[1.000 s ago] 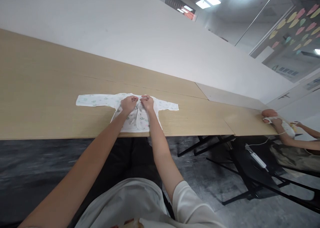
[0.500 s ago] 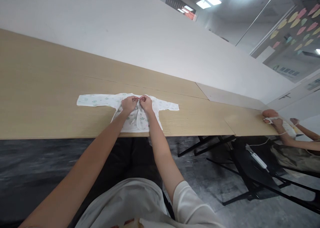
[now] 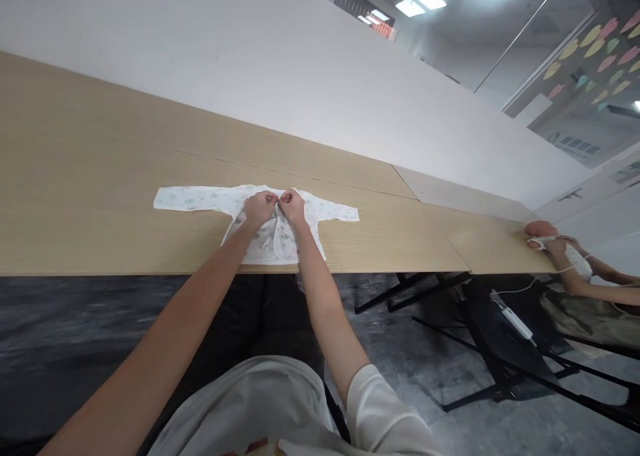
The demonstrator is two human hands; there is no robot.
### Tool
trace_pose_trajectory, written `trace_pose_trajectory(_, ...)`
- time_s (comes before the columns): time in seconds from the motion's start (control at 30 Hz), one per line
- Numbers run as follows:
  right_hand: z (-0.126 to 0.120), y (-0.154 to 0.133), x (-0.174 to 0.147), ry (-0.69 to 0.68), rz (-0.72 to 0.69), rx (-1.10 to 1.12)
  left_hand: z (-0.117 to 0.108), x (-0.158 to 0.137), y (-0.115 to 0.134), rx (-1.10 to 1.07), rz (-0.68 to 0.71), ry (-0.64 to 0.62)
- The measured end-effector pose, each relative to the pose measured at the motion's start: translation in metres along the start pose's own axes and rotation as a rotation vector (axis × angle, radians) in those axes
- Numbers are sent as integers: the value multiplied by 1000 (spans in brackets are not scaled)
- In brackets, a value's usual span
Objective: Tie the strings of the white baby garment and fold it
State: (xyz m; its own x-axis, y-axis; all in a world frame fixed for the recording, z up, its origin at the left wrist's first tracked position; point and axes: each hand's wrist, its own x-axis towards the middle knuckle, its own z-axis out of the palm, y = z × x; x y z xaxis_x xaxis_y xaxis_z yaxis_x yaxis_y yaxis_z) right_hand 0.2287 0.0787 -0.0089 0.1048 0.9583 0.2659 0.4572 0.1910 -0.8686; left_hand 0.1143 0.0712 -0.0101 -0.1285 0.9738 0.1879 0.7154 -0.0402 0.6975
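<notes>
A small white baby shirt (image 3: 200, 199) with a faint green print lies flat on the wooden table, its sleeves spread to both sides. At the top of its front opening, my left hand (image 3: 260, 207) pinches the fabric with fingers closed. My right hand (image 3: 293, 206) is closed in a pinch right beside it, fingertips nearly touching the left ones. Whatever fastening lies between the fingertips is too small and covered to make out. The lower front edge of the shirt curves below my hands, near the table's front edge.
The long wooden table (image 3: 100, 149) runs along a white partition (image 3: 250, 63). Far right, another person's hands (image 3: 557, 246) handle a doll (image 3: 540, 229) at the table. Black folding chairs (image 3: 500, 343) stand below, one with a white power strip (image 3: 517, 323) on it.
My hands stay pinched at the shirt's neckline with hardly any movement. At the far right, the other person's raised hand has come down toward the doll.
</notes>
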Motion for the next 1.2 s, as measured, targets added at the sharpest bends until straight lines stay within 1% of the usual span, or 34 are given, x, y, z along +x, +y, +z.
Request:
trace_pose_trajectory(0.23,2,3,5,4,65,47,3,0,-2,14,22,32)
trace_pose_trajectory(0.4,2,6,4,36,21,3,4,1,-3,-11,39,28)
trace_pose_trajectory(0.5,3,8,3,64,9,-7,5,1,-4,-42,34,56)
trace_pose_trajectory(0.6,5,9,6,63,44,17,5,1,-4,-68,36,91)
trace_pose_trajectory(0.73,5,9,10,47,114,22,5,1,-4,-71,36,103)
trace_pose_trajectory(0.8,4,9,10,40,122,13,6,1,-4,-56,48,107)
trace_pose_trajectory(0.9,3,9,9,36,89,-28,6,1,-5,-6,57,106)
trace_pose_trajectory(1.0,2,11,9,25,48,-105,6,1,-4,72,35,117)
trace_pose_trajectory(1.2,4,16,11,-71,-30,-253,3,-2,2,176,-7,93)
